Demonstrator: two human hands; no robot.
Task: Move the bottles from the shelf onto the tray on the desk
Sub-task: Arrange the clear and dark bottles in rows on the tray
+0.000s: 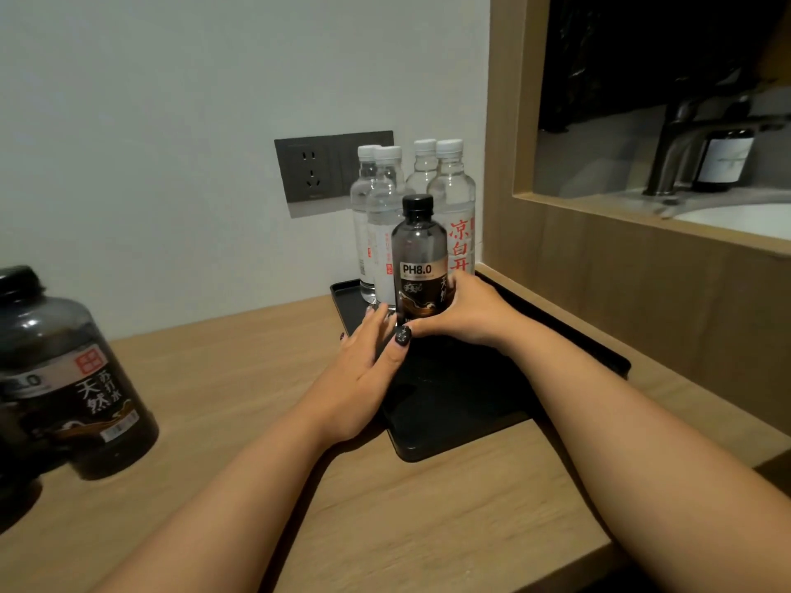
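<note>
Small dark plastic bottle with black cap and "PH8.0" label (418,263) stands upright on the flat black rectangular tray (462,404), in the tray's far half, just in front of the four clear plastic water bottles with white caps (451,207) clustered at the tray's back edge. Right hand (464,312) grip is wrapped round the dark bottle's lower body from the tray's right side, thumb across the front near the base, fingers behind and hidden. Left hand (364,370) lies flat, fingers spread, not gripping anything: palm over the tray's left rim, thumb tip beside the dark bottle's base; contact with the bottle can't be confirmed. Tray is matte with a low raised rim and sits on the light wood-grain desk (257,378) against the white wall. Well left of the tray, on the desk, another dark bottle with black cap and Chinese label (72,378), looks large from being close to the lens. Behind the tray on the wall, a dark grey socket plate (316,169).
</note>
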